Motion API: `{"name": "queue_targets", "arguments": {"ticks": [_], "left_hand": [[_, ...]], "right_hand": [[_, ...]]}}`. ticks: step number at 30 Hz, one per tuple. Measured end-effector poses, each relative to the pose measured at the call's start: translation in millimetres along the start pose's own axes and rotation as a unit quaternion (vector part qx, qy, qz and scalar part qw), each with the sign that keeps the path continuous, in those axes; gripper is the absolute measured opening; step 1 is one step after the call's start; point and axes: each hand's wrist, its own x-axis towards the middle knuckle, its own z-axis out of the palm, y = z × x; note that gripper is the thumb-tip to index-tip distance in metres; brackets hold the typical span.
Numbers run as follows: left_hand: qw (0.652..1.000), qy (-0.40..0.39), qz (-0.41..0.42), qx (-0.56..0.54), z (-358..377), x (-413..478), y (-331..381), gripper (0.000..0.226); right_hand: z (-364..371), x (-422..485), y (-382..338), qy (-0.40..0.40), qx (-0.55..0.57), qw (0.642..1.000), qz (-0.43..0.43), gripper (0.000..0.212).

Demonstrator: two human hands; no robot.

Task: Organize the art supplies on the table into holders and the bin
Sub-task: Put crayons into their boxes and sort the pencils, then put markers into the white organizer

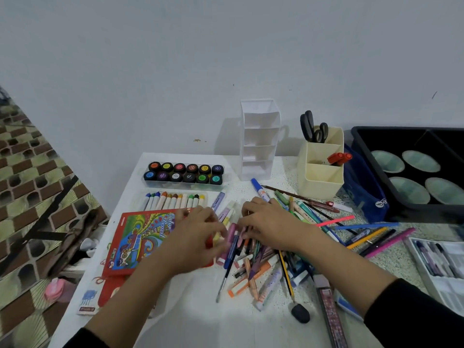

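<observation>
A jumble of pens, markers and highlighters (261, 262) covers the middle of the white table (200, 322). My left hand (198, 234) and my right hand (266, 222) both reach into the pile, fingers curled around pastel highlighters (232, 232) between them; the left hand is blurred. At the back stands a white tiered holder (259, 139), and beside it a cream holder (320, 167) with scissors (313, 126) and a red item inside. A black bin (361, 139) sits at the far right.
A case of paint pots (183, 173) and a row of crayons (173, 199) lie at the back left, with a red colour pencil box (135, 242) in front. A blue pouch (364, 194) leans against the bin. A grey pen tray (442, 267) sits right.
</observation>
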Motion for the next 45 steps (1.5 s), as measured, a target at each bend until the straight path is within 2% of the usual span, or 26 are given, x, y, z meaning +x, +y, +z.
{"name": "queue_targets", "arguments": {"ticks": [4,6,7,8,11,13,14,17,19,28,32,34,40,45], "left_hand": [[0.998,-0.035,0.034,0.029,9,-1,15,0.059],[0.998,-0.042,0.023,0.03,11,0,16,0.062],[0.999,-0.038,0.018,0.025,10,0,17,0.058],[0.999,-0.033,0.014,0.019,11,1,18,0.05],[1.0,-0.022,0.014,0.008,12,9,25,0.036],[1.0,-0.016,0.015,-0.007,13,17,30,0.035],[1.0,-0.014,0.017,-0.015,14,21,33,0.037],[0.999,-0.027,0.023,0.006,17,34,40,0.047],[0.999,-0.033,0.022,0.028,18,42,44,0.046],[0.999,0.023,0.034,0.002,10,61,47,0.024],[0.982,0.118,0.104,-0.101,-5,74,71,0.014],[0.968,0.141,0.131,-0.162,-12,79,94,0.013],[0.919,0.095,0.09,-0.371,-7,92,168,0.018],[0.897,0.057,0.065,-0.434,19,104,226,0.019]], "right_hand": [[1,-2,5,0.014,0.01,1.0,-0.005,0.017],[0,-6,9,0.043,0.06,0.997,0.033,0.011],[-3,-9,10,0.073,0.11,0.989,0.068,0.014],[-7,-13,10,0.111,0.183,0.971,0.109,0.02],[-20,-25,7,0.226,0.396,0.866,0.206,0.036],[-24,-32,10,0.266,0.451,0.82,0.234,0.024],[-25,-35,13,0.27,0.468,0.806,0.241,0.017],[-28,-45,18,0.255,0.501,0.787,0.253,0.021],[-31,-53,17,0.254,0.516,0.777,0.256,0.022],[-35,-82,18,0.267,0.515,0.765,0.28,0.016],[-44,-95,27,0.307,0.497,0.763,0.277,0.02],[-50,-106,30,0.325,0.49,0.762,0.27,0.018],[-59,-158,49,0.349,0.431,0.786,0.272,0.025],[-55,-217,76,0.364,0.401,0.788,0.292,0.026]]}}
